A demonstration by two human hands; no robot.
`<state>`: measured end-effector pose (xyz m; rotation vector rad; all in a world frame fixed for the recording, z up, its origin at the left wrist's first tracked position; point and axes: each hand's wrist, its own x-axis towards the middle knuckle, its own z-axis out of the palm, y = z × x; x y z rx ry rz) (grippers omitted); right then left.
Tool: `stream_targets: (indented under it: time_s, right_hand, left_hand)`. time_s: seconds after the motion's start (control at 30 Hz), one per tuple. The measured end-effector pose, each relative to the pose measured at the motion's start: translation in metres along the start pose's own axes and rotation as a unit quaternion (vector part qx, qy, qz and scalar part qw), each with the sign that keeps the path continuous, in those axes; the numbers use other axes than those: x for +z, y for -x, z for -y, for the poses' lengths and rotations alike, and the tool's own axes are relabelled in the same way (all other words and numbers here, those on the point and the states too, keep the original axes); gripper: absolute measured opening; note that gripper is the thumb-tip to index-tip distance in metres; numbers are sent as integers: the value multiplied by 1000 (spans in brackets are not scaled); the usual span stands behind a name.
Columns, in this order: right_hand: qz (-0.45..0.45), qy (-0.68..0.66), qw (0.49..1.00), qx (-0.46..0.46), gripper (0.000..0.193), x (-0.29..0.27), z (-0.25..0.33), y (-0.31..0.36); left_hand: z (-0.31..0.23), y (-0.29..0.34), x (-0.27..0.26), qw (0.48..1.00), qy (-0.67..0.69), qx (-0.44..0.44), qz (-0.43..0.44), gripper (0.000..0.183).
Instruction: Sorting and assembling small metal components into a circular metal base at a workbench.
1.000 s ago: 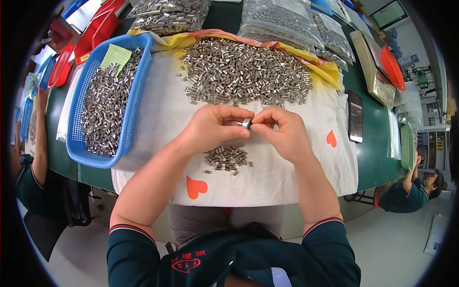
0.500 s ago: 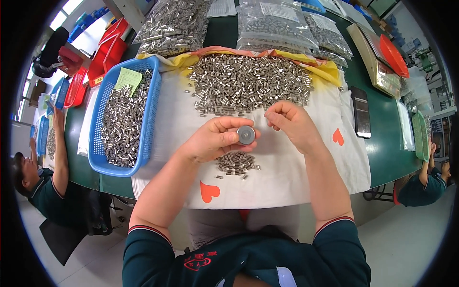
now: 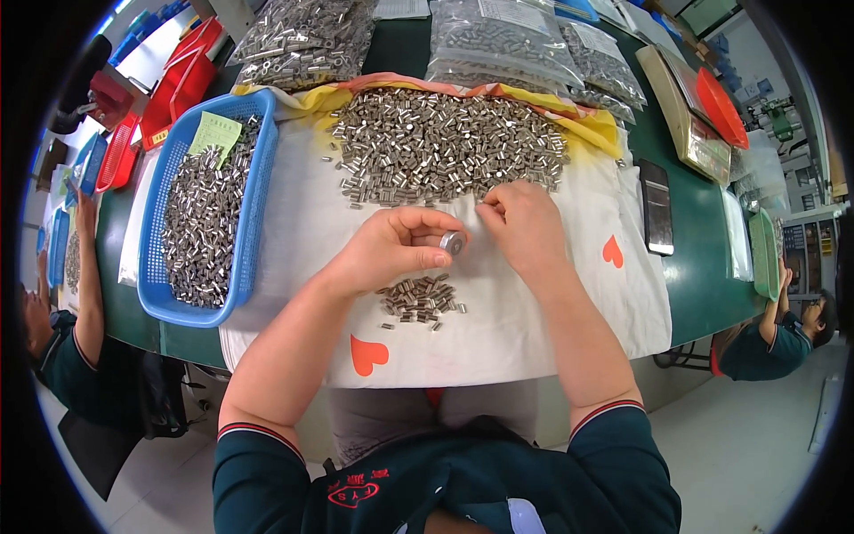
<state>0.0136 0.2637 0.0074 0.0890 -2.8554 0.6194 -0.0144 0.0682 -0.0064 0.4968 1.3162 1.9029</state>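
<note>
My left hand [image 3: 384,246] grips a round grey metal piece with a small mark at its centre [image 3: 453,242], held between thumb and fingers. To its right, my right hand [image 3: 527,224] has thumb and forefinger pinched together at the near edge of a wide heap of small metal cylinders [image 3: 449,147]; whatever sits in the pinch is too small to make out. Below my left hand lies a smaller heap of the same cylinders [image 3: 420,299]. Both heaps rest on a white cloth with red hearts [image 3: 498,347].
A blue basket [image 3: 153,240] of cylinders with a green slip [image 3: 216,133] stands at left. Filled plastic bags [image 3: 498,49] line the back. A phone [image 3: 656,209] and a scale with a red tray [image 3: 721,107] are at right. Other people work on both sides.
The round metal piece has turned from facing up to tilted sideways in my left hand. My right hand has come down to the edge of the large heap. The whole view has shifted slightly.
</note>
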Motion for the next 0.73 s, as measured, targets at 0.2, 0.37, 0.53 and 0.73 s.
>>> stream_targets:
  time_s: [0.2,0.37,0.53,0.73]
  right_hand:
    - [-9,-200,978,52,8,-10,11,6]
    - [79,-354,932,-4,7,-24,21,12]
    - [64,-341,936,-51,8,-20,22,12]
    - [33,-291,952,-92,9,-16,21,14]
  left_hand:
    - [-8,2,2,999,-15,-10,-28,33]
    - [-2,0,2,998,7,-9,-56,34]
    - [-1,0,-1,999,-3,-12,-51,33]
    - [-7,1,4,997,-23,-21,-74,33]
